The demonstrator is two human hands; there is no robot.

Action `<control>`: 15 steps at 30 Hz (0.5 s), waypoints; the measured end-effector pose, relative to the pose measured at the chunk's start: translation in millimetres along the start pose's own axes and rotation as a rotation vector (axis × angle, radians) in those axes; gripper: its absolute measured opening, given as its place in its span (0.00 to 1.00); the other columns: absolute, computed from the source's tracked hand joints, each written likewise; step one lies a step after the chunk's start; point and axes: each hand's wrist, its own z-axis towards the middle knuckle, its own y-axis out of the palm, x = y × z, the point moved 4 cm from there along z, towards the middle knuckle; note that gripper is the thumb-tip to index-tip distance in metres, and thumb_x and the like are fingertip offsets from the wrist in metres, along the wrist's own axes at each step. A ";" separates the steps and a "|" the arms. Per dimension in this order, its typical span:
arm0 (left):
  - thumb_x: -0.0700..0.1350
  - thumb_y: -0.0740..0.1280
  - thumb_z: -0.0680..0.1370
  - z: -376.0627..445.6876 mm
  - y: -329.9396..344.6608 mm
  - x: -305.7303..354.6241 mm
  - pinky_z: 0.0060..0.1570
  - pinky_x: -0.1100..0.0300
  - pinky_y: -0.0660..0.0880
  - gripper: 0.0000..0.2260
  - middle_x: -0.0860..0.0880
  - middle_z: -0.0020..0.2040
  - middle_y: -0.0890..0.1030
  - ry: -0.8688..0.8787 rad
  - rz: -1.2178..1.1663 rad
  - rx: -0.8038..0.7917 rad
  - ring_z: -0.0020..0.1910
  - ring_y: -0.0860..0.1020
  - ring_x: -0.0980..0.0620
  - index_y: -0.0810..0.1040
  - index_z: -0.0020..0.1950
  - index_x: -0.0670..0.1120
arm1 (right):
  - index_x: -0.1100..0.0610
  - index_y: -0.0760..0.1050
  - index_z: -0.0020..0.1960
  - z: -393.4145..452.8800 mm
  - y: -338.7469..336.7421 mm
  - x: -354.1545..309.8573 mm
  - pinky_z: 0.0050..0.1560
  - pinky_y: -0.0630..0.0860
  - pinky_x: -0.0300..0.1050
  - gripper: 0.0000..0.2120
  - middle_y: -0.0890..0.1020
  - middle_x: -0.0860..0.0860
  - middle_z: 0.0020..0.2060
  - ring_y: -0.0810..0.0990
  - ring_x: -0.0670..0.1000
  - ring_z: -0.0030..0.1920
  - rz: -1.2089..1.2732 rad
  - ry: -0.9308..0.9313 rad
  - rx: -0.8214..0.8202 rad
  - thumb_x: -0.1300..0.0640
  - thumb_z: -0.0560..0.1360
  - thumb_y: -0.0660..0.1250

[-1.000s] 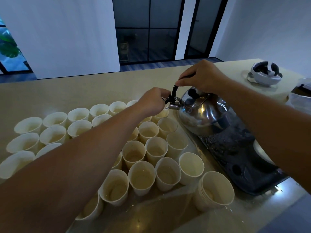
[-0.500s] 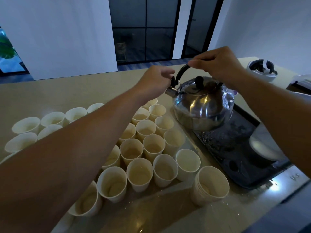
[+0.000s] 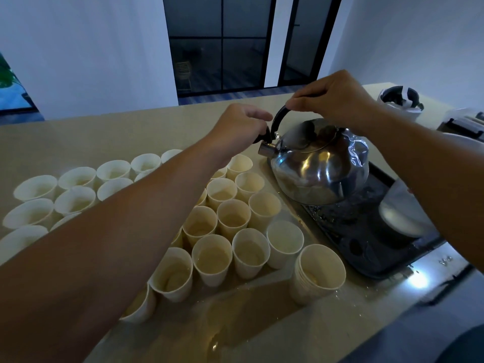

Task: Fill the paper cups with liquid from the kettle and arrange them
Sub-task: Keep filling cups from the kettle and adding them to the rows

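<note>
Kettle (image 3: 318,166): steel, rigid, wet, likely heavy and slippery. My right hand (image 3: 332,98) grips its handle (image 3: 279,117); left hand (image 3: 241,127) pinches the spout cap (image 3: 264,134). Paper cups (image 3: 212,258): light, crushable.

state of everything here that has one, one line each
steel kettle: held over the black tray, lid on, spout cap lifted
right hand: grips the kettle's black handle
left hand: pinches the spout cap
white paper cups: upright, many holding liquid

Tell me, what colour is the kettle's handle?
Black; the kettle's handle shows best in the head view.
</note>
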 end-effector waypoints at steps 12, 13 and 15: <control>0.35 0.63 0.78 -7.9 10.7 -25.0 0.37 0.70 0.67 0.17 0.49 0.59 0.81 -0.084 0.017 -0.049 0.49 0.76 0.57 0.80 0.64 0.49 | 0.48 0.86 0.52 -5.9 23.1 -6.8 0.45 0.73 0.38 0.10 0.85 0.39 0.44 0.81 0.40 0.43 -0.182 -0.036 -0.157 0.46 0.72 0.75; 0.35 0.63 0.78 -8.2 11.3 -25.7 0.37 0.70 0.67 0.17 0.48 0.59 0.81 -0.088 0.014 -0.054 0.52 0.77 0.55 0.80 0.64 0.49 | 0.48 0.86 0.52 -5.8 23.2 -6.9 0.46 0.74 0.38 0.10 0.85 0.40 0.44 0.81 0.41 0.44 -0.193 -0.038 -0.161 0.46 0.72 0.75; 0.35 0.64 0.78 -8.7 12.0 -26.6 0.38 0.69 0.67 0.17 0.48 0.60 0.81 -0.097 0.011 -0.060 0.56 0.77 0.52 0.80 0.64 0.49 | 0.48 0.87 0.51 -5.6 22.7 -7.3 0.48 0.76 0.39 0.10 0.86 0.41 0.44 0.82 0.43 0.44 -0.205 -0.039 -0.167 0.46 0.72 0.76</control>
